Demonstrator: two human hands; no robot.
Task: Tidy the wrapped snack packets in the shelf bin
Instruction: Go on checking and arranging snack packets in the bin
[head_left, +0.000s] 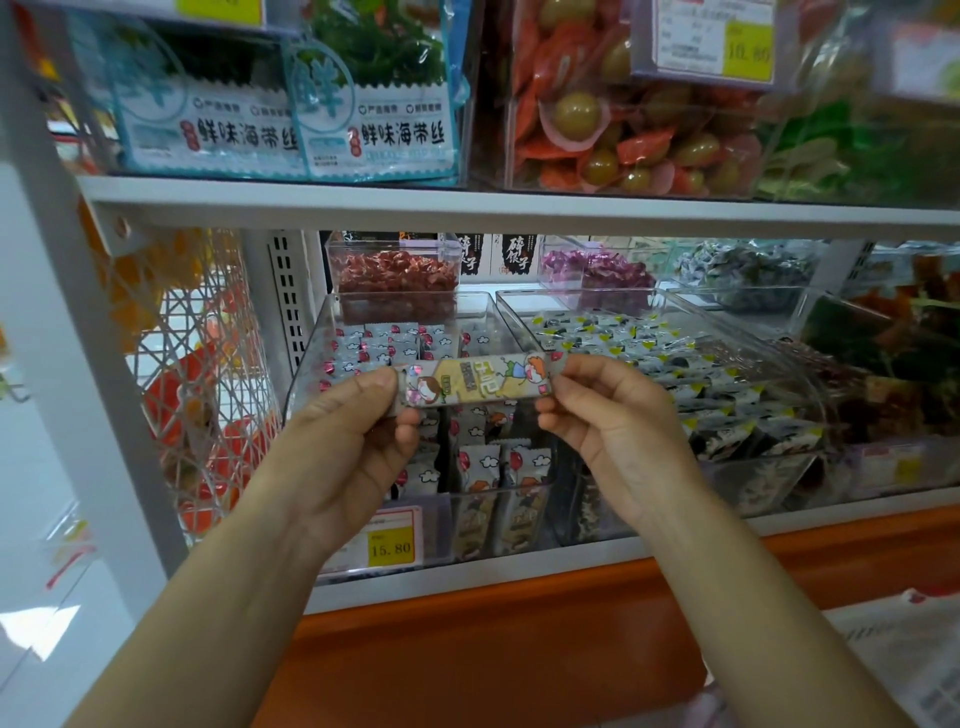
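A long wrapped snack packet (475, 380) with a cartoon print and a yellow middle is held level in front of a clear shelf bin (306, 358). My left hand (353, 441) pinches its left end between thumb and fingers. My right hand (608, 410) pinches its right end. Below and behind it, the bin holds several more grey packets (498, 467) with red balloons and clouds, some upright at the front, some lying flat at the back.
A second clear bin (748, 415) of black-and-white packets sits right beside the first. A yellow price tag (390, 546) hangs on the bin's front. Smaller boxes of red and purple sweets stand behind. A shelf board (467, 208) runs overhead; a wire rack (202, 395) stands left.
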